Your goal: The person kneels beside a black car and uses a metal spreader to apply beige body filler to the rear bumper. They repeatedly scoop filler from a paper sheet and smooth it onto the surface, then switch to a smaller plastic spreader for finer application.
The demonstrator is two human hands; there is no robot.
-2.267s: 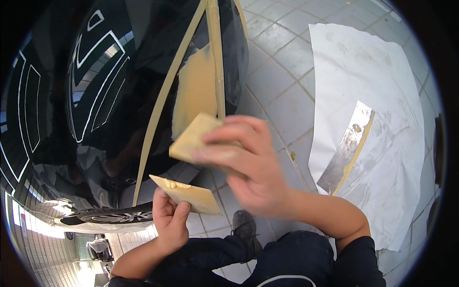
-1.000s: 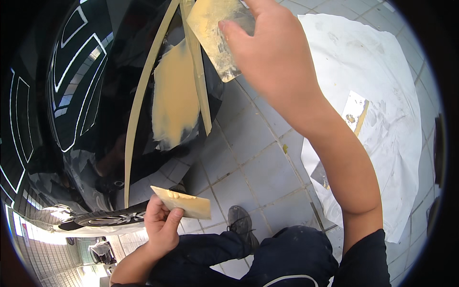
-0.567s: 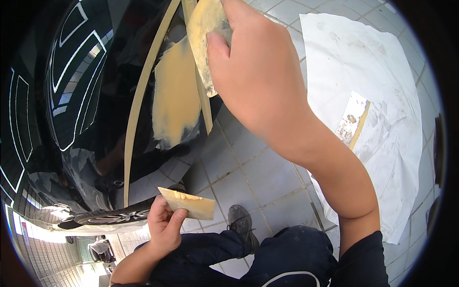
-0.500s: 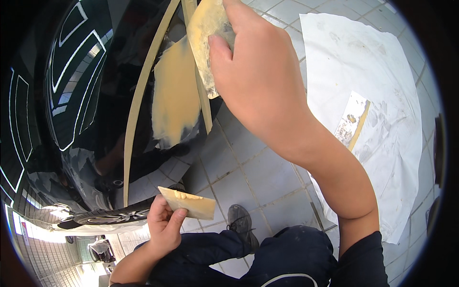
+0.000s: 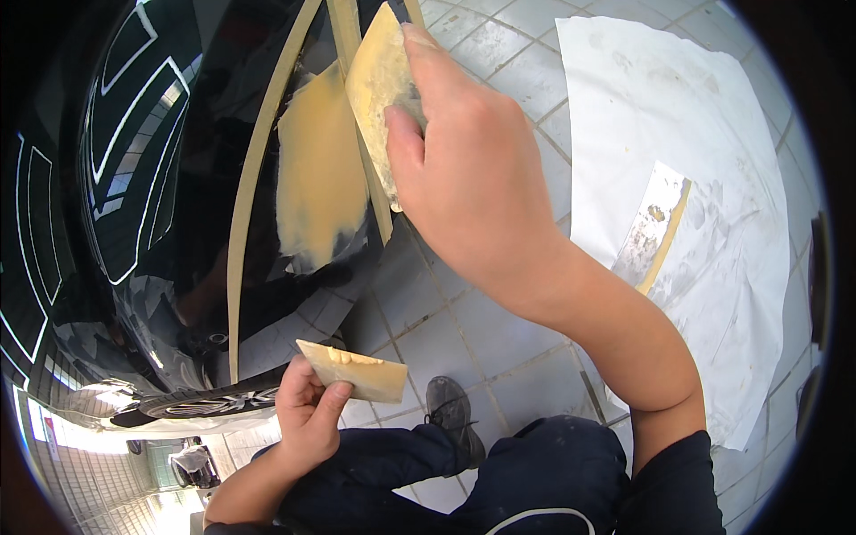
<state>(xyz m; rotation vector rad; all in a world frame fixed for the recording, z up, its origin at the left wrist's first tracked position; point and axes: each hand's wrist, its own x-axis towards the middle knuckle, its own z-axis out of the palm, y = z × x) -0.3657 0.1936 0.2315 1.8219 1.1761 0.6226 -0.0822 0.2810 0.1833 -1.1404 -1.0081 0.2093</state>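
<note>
Paste (image 5: 323, 174), beige, forms a patch on the black car body (image 5: 201, 250), between two strips of masking tape (image 5: 239, 232). Right hand (image 5: 477, 169), just right of that patch, holds a smeared spreader (image 5: 376, 76) overlapping the right-hand strip in view; contact with the body cannot be determined. Left hand (image 5: 308, 415), below the patch, near the body's lower edge, pinches a second spreader (image 5: 370, 380), paste beaded along its upper edge. Metal blade (image 5: 646, 227) lies inside the white sheet's (image 5: 736, 267) edges, well right of both hands.
</note>
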